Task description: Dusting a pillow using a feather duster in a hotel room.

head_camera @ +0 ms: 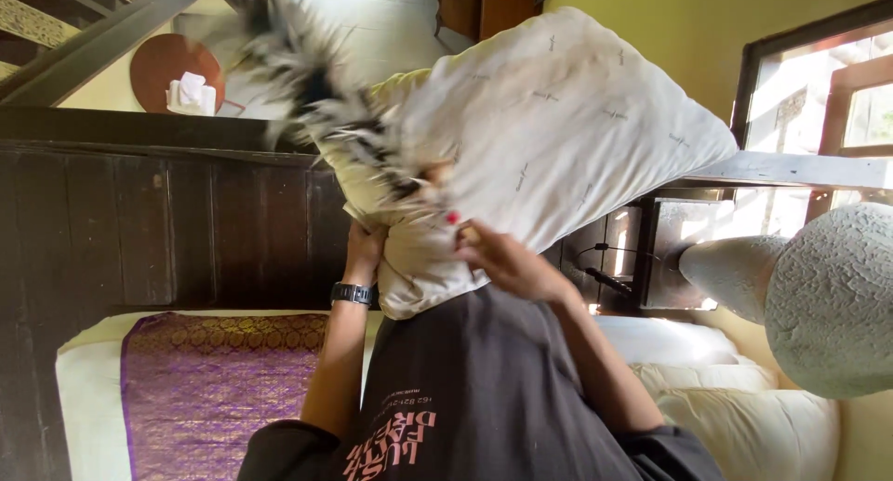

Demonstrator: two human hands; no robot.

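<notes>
I hold a big white pillow (558,118) with small grey marks up in front of my chest. My left hand (363,248), with a black watch on the wrist, grips the pillow's lower left corner. There a black-and-white patterned cover (307,81) hangs off the pillow, blurred by motion. My right hand (507,262), with red nails, clutches the bunched lower edge of the pillow right beside the left hand. My dark shirt (484,397) fills the bottom of the view.
A bed with white sheets and a purple-and-gold runner (214,388) lies at the lower left. More white pillows (744,425) lie at the lower right. A grey textured lamp (819,295) stands at right, under a window (819,90). Dark wood panelling (139,220) is behind.
</notes>
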